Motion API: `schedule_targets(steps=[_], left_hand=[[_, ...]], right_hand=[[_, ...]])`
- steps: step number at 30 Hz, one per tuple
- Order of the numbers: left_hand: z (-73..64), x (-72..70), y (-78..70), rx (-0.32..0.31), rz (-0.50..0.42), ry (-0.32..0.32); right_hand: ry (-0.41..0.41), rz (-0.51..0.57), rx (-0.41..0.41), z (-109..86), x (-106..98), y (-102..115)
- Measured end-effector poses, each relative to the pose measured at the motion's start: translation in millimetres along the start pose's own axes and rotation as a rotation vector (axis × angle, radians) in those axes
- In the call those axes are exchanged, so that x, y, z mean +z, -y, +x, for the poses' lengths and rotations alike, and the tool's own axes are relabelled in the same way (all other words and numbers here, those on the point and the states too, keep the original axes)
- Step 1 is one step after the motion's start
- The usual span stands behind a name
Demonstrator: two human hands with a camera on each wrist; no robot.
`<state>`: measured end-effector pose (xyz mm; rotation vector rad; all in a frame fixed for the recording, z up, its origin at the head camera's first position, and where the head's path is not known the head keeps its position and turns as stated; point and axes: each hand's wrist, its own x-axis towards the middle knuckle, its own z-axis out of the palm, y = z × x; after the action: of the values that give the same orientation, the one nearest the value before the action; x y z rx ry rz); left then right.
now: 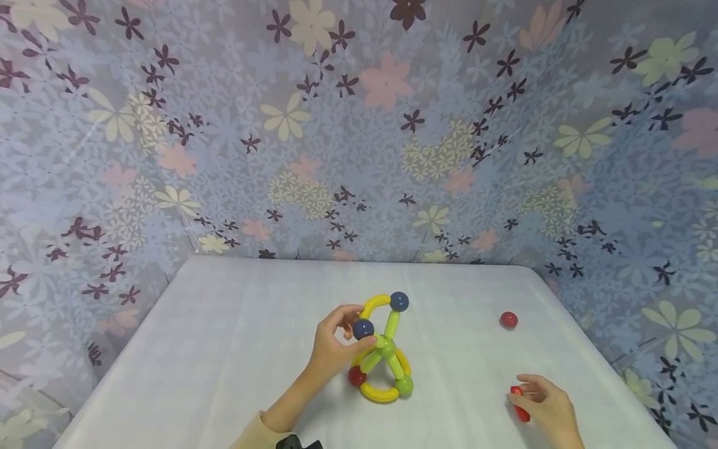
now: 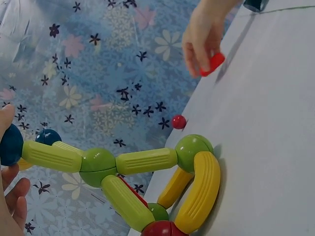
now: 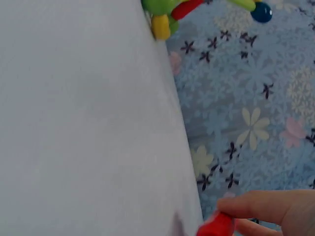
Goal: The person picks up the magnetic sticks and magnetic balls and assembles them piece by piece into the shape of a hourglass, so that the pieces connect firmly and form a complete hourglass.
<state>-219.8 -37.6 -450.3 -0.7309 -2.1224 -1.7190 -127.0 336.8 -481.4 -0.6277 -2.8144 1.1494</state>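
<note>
A toy built of balls and rods stands on the table, its light-green centre ball (image 1: 386, 347) joined to straight green rods (image 2: 146, 161). Curved yellow rods (image 1: 379, 394) form its base with a red ball (image 1: 357, 376) and a green ball (image 1: 404, 386). At its upper left, my left hand (image 1: 330, 344) grips the nearer dark blue ball (image 1: 363, 329) between thumb and fingers. Another blue ball (image 1: 399, 302) tops the far side. Off to the right, my right hand (image 1: 546, 404) pinches a short red rod (image 1: 522, 413) at one end, low over the table.
A loose red ball (image 1: 508, 320) lies on the table beyond my right hand. White cloth covers the table (image 1: 224, 337). Behind it hangs a flowered curtain (image 1: 359, 156), which also runs along both sides.
</note>
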Motion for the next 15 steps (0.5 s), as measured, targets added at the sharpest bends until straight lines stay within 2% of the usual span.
schedule_targets(steps=[5,7,9,15], left_hand=[[0.1,-1.0,-0.1,0.016,0.000,-0.005],[0.2,-1.5,-0.2,0.023,-0.011,0.002],[0.3,-2.4,0.9,0.058,-0.034,0.009],[0.9,-4.6,5.9,0.163,-0.099,0.027]], right_hand=[[-0.067,0.204,0.011,-4.3,3,36],[-0.094,0.290,-0.025,-5.9,7,54],[-0.099,0.368,-0.073,-7.0,12,73],[-0.063,0.469,-0.231,-9.4,38,119]])
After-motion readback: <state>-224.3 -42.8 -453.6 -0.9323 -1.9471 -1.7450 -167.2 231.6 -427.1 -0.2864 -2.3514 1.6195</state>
